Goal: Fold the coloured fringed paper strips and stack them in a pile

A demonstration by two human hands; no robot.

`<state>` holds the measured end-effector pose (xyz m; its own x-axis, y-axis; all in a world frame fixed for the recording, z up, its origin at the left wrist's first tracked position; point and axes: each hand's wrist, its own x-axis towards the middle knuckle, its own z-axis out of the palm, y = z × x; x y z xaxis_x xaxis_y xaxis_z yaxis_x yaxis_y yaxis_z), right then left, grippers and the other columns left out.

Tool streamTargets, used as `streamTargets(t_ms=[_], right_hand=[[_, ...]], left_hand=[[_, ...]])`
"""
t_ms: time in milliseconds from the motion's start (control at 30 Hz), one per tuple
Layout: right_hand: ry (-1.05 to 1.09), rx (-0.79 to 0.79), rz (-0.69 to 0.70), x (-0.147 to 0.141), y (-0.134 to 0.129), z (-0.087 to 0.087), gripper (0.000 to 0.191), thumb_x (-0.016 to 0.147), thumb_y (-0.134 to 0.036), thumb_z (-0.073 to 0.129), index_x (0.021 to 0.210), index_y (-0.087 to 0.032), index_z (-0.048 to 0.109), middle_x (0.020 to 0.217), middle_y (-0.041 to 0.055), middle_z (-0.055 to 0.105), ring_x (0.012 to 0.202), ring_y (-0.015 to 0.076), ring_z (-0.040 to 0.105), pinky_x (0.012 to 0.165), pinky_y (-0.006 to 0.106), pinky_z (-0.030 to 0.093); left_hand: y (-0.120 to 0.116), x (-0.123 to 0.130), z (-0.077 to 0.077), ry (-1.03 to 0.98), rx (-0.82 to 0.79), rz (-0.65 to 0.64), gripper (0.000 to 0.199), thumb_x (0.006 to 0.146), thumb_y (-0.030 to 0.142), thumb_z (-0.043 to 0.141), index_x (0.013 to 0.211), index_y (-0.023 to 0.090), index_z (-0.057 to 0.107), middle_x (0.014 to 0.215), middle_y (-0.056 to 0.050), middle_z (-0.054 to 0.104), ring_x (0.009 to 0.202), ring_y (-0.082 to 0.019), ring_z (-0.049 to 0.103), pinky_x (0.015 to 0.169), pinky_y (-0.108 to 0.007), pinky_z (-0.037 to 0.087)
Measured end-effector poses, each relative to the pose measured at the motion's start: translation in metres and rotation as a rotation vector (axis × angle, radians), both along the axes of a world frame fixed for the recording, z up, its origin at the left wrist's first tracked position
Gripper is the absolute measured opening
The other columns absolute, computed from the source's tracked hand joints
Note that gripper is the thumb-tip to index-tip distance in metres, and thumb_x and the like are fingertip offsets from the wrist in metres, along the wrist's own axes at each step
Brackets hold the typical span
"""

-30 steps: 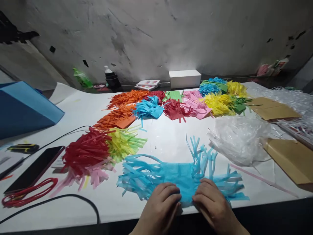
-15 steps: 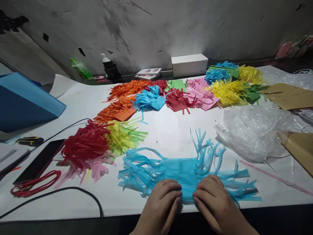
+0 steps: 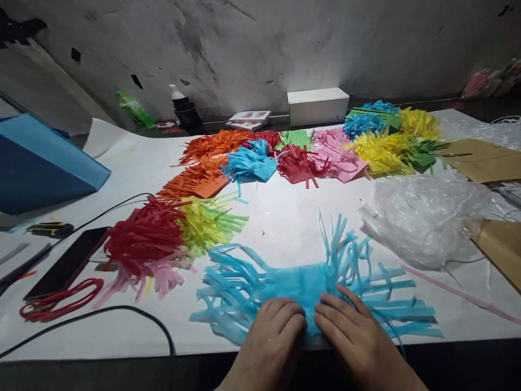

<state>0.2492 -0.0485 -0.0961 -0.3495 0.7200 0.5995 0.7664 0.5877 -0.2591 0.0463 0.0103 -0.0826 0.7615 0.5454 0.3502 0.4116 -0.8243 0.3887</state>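
A sheet of blue tissue paper [image 3: 299,278], cut into long fringe strips at both sides, lies at the table's near edge. My left hand [image 3: 274,331] is closed on the near part of its uncut middle, fingers bent and thumb hidden. My right hand [image 3: 352,328] rests on the same band just to the right, with its fingers stretched out and slightly apart. Loose blue strips spread out to the left and right of my hands. The near edge of the paper is partly covered by my fingers.
Fringed paper bundles, among them a red one [image 3: 144,233], a blue one [image 3: 250,163] and a yellow one [image 3: 380,152], curve around the white-covered table [image 3: 280,217]. Crumpled clear plastic [image 3: 423,222] lies right. A phone [image 3: 67,263], red cord [image 3: 61,301] and black cable [image 3: 134,308] lie left.
My right fingers have straightened and spread, reaching leftward over the blue paper. My left hand has shifted slightly, its fingers still bent. The paper's near part has moved a little and its strips have spread.
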Motion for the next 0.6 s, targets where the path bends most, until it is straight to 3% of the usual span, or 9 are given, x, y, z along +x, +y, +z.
streamTargets(t_ms=[133,233,400,600], right_hand=[[0.034,-0.048,0.037,0.007,-0.002,0.005,0.031,0.102,-0.009,0.037,0.101,-0.015,0.067,0.096,0.0042,0.076,0.097,0.0192,0.065,0.108,0.038,0.035],[0.069,-0.148,0.038,0.008,-0.003,0.014,0.018,0.099,-0.013,0.048,0.096,-0.018,0.065,0.093,0.001,0.074,0.092,0.0192,0.064,0.094,0.034,0.043],[0.114,-0.288,-0.06,0.006,0.004,0.017,0.018,0.097,-0.014,0.049,0.087,-0.021,0.061,0.079,0.0013,0.064,0.078,0.0204,0.058,0.076,0.035,0.044],[0.05,-0.423,-0.055,0.011,0.023,0.017,0.018,0.098,-0.019,0.052,0.082,-0.023,0.059,0.075,-0.0009,0.061,0.068,0.0194,0.056,0.065,0.032,0.042]], left_hand=[[-0.001,-0.006,0.001,0.018,0.053,-0.066,0.025,0.104,0.015,0.033,0.104,0.017,0.058,0.109,-0.008,0.073,0.1,-0.024,0.065,0.089,-0.036,0.049],[-0.003,-0.01,-0.001,0.039,0.011,-0.058,0.025,0.101,0.01,0.032,0.104,0.019,0.056,0.1,-0.007,0.073,0.09,-0.022,0.066,0.077,-0.032,0.051],[0.001,-0.007,0.0,0.109,-0.079,0.176,0.031,0.084,-0.003,0.036,0.091,0.022,0.053,0.075,-0.002,0.064,0.066,-0.021,0.061,0.058,-0.03,0.046],[0.013,-0.012,0.006,0.154,-0.144,0.239,0.02,0.087,0.005,0.046,0.087,0.023,0.054,0.073,-0.001,0.065,0.064,-0.021,0.062,0.055,-0.029,0.044]])
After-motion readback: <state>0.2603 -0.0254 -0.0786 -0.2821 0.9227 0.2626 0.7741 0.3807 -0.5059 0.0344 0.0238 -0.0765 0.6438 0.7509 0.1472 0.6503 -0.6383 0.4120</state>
